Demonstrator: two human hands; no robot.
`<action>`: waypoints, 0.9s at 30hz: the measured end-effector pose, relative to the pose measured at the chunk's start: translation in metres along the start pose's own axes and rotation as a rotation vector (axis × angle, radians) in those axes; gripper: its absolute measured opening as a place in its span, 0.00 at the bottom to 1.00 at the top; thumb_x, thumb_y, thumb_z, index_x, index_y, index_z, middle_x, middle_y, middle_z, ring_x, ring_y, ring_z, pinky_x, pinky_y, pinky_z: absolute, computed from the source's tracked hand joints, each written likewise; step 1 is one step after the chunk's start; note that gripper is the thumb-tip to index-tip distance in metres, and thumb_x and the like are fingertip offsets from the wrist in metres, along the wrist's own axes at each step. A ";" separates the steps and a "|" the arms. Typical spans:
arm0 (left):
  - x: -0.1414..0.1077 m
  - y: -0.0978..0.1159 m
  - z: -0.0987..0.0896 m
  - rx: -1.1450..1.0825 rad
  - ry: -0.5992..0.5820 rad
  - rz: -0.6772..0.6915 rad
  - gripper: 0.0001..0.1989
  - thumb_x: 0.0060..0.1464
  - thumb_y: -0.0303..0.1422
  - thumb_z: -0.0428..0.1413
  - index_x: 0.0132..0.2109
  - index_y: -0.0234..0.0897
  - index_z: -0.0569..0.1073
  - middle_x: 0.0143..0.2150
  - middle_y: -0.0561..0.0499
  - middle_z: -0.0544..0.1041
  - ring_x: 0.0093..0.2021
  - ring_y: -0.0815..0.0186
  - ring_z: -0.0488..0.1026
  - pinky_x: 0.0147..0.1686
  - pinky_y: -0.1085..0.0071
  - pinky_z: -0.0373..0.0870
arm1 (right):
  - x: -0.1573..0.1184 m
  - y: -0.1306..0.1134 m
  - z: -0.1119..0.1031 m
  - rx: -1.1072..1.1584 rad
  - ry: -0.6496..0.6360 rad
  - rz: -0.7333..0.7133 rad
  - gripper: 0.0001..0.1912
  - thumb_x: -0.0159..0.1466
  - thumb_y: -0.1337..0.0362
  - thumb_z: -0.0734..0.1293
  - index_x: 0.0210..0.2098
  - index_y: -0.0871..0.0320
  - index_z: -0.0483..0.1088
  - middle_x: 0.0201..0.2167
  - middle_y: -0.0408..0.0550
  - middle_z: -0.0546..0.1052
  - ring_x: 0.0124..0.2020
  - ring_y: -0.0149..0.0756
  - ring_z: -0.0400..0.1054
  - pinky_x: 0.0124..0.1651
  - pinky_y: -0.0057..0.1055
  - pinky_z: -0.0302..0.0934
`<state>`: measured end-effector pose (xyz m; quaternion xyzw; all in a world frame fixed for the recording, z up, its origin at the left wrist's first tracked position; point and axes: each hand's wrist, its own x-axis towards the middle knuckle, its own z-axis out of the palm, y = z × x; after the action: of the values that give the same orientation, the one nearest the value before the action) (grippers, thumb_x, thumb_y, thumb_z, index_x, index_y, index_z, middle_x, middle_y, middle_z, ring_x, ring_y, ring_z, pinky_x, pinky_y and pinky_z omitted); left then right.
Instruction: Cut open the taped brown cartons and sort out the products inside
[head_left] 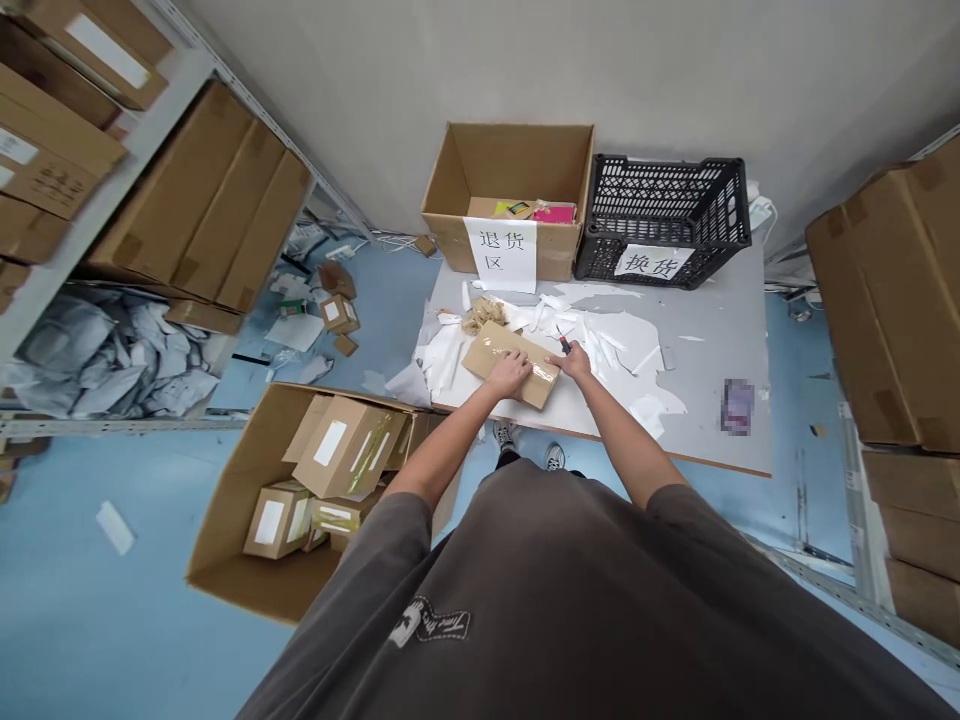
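Observation:
A flat brown cardboard box (487,347) with clear tape lies aslant near the table's front edge. My left hand (510,374) presses on top of it, fingers bent over the taped surface and holding it. In my right hand (576,362), closed around the handle, is a small utility knife (564,343) with a red and black handle. Its thin tip points up and away from me, beside the box's right end. Torn white paper (600,335) is spread under and around the box, and a crumpled tan wad (486,314) sits just behind it.
On the grey table (705,370), an open carton (442,215) and a black plastic crate (675,225) stand at the back, both with paper signs. A large carton (217,560) of smaller boxes is at my left. Loaded shelves (202,65) and stacked cartons (877,310) flank the table.

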<state>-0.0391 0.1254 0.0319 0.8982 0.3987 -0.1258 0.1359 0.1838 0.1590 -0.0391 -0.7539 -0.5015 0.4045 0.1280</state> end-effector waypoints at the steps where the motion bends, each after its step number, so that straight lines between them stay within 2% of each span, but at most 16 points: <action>1: -0.004 0.006 0.004 -0.041 0.007 -0.052 0.37 0.46 0.40 0.74 0.62 0.34 0.76 0.68 0.30 0.71 0.70 0.39 0.66 0.67 0.49 0.64 | 0.005 -0.008 0.000 -0.031 -0.031 -0.037 0.30 0.54 0.48 0.82 0.45 0.50 0.66 0.46 0.47 0.81 0.46 0.46 0.76 0.46 0.35 0.66; 5: -0.015 0.039 0.027 -0.184 -0.018 -0.324 0.47 0.47 0.40 0.75 0.70 0.33 0.67 0.81 0.28 0.57 0.80 0.40 0.57 0.70 0.52 0.65 | 0.008 -0.025 0.001 -0.142 -0.153 -0.225 0.29 0.59 0.47 0.80 0.48 0.50 0.66 0.46 0.51 0.82 0.47 0.49 0.76 0.47 0.36 0.66; 8: -0.013 0.051 0.035 -0.266 -0.046 -0.418 0.51 0.47 0.39 0.76 0.73 0.30 0.64 0.82 0.25 0.54 0.81 0.39 0.56 0.73 0.53 0.62 | -0.010 -0.010 -0.006 -0.123 -0.170 -0.249 0.21 0.69 0.45 0.71 0.48 0.50 0.64 0.41 0.51 0.82 0.43 0.50 0.76 0.45 0.37 0.65; 10: -0.009 0.050 0.036 -0.303 -0.050 -0.424 0.56 0.44 0.38 0.77 0.75 0.29 0.62 0.81 0.23 0.54 0.81 0.38 0.56 0.74 0.53 0.61 | -0.027 0.010 -0.017 -0.075 -0.196 -0.242 0.16 0.73 0.46 0.65 0.48 0.50 0.63 0.36 0.47 0.80 0.39 0.48 0.75 0.43 0.35 0.65; 12: -0.006 0.046 0.035 -0.323 -0.045 -0.421 0.61 0.42 0.37 0.78 0.77 0.29 0.59 0.81 0.21 0.53 0.80 0.37 0.57 0.75 0.53 0.62 | -0.045 0.032 -0.029 -0.034 -0.300 -0.262 0.14 0.76 0.47 0.62 0.45 0.50 0.63 0.32 0.43 0.78 0.33 0.43 0.73 0.40 0.33 0.64; 14: -0.006 0.043 0.035 -0.332 -0.037 -0.419 0.63 0.42 0.37 0.79 0.78 0.28 0.56 0.81 0.20 0.53 0.80 0.36 0.57 0.75 0.52 0.62 | -0.058 0.049 -0.040 -0.025 -0.427 -0.291 0.14 0.77 0.48 0.61 0.41 0.50 0.64 0.29 0.40 0.76 0.27 0.38 0.70 0.38 0.31 0.63; 16: -0.007 0.042 0.036 -0.338 -0.028 -0.420 0.63 0.42 0.37 0.79 0.78 0.27 0.56 0.80 0.20 0.54 0.80 0.36 0.57 0.75 0.53 0.62 | -0.065 0.056 -0.046 -0.044 -0.498 -0.304 0.16 0.78 0.48 0.61 0.38 0.51 0.65 0.26 0.40 0.74 0.24 0.37 0.67 0.37 0.31 0.63; 19: -0.009 0.044 0.038 -0.340 -0.013 -0.419 0.61 0.43 0.36 0.79 0.77 0.26 0.57 0.80 0.20 0.57 0.79 0.36 0.58 0.74 0.55 0.63 | -0.063 0.053 -0.048 -0.068 -0.534 -0.303 0.18 0.77 0.47 0.62 0.36 0.51 0.67 0.25 0.41 0.73 0.26 0.39 0.68 0.37 0.32 0.63; 23: -0.009 0.047 0.036 -0.325 -0.021 -0.436 0.60 0.41 0.36 0.80 0.75 0.26 0.61 0.78 0.20 0.60 0.77 0.36 0.63 0.73 0.55 0.64 | -0.049 0.039 -0.052 -0.100 -0.547 -0.293 0.20 0.73 0.45 0.68 0.33 0.52 0.70 0.29 0.47 0.76 0.31 0.42 0.70 0.42 0.34 0.65; 27: -0.009 0.048 0.033 -0.306 -0.018 -0.435 0.55 0.41 0.34 0.79 0.73 0.27 0.65 0.79 0.22 0.59 0.77 0.38 0.63 0.73 0.56 0.64 | -0.041 0.034 -0.065 -0.117 -0.678 -0.245 0.18 0.73 0.47 0.68 0.34 0.53 0.71 0.26 0.47 0.74 0.28 0.42 0.69 0.38 0.37 0.66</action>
<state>-0.0128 0.0775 0.0114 0.7592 0.5957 -0.0985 0.2432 0.2474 0.1219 0.0022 -0.5174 -0.6243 0.5838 -0.0411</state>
